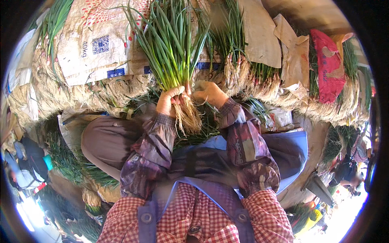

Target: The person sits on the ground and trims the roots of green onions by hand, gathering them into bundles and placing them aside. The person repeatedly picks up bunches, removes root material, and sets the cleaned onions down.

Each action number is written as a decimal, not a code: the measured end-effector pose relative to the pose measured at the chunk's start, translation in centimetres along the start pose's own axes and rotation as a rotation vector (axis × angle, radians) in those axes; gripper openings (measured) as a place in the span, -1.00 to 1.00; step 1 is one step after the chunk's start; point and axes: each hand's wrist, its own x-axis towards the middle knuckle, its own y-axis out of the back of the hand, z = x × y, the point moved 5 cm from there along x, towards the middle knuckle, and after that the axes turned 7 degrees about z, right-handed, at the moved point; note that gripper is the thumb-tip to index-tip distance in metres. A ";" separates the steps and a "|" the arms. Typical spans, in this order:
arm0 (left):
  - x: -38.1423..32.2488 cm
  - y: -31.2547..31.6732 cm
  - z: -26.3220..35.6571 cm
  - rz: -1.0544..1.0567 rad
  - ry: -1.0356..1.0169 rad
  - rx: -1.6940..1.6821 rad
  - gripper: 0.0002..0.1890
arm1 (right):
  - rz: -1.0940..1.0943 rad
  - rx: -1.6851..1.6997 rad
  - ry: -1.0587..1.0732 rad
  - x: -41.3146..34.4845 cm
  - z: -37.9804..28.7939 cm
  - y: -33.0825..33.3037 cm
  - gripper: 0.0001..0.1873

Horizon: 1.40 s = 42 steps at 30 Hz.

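Observation:
In front of me, above my folded legs, my left hand (168,100) grips a bunch of scallions (174,65) around the base of its stalks. The green leaves point away from me. Pale, stringy roots (188,117) hang from reddish bulb ends toward my lap. My right hand (211,93) is at the right side of the same bunch, fingers curled against the lower stalks. Whether a single stalk is pinched between those fingertips cannot be made out. Both forearms wear dark patterned sleeve covers.
Beyond my hands runs a long row of rooted scallion bundles (234,71), partly under printed woven sacks (97,57). A red bag (326,66) lies on the row at right. Loose greens (202,130) lie below the bunch. A dark stool-like object (319,188) and people stand farther off.

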 end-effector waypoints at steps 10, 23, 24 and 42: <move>0.1 0.0 -0.5 0.025 -0.009 0.207 -0.83 | 0.205 -0.332 -0.154 2.8 -0.1 -0.5 -0.76; 0.0 -0.8 -1.2 0.059 -0.012 0.196 -0.73 | 0.107 -0.620 0.495 3.6 3.6 -0.2 -0.80; 0.2 -0.4 -1.3 0.022 0.011 0.238 -0.74 | 0.065 -0.874 0.694 3.5 2.8 -0.7 -0.81; -0.2 1.0 0.2 -0.179 0.070 -0.207 -0.68 | -0.762 -0.981 -0.509 -3.6 7.9 -1.7 -0.70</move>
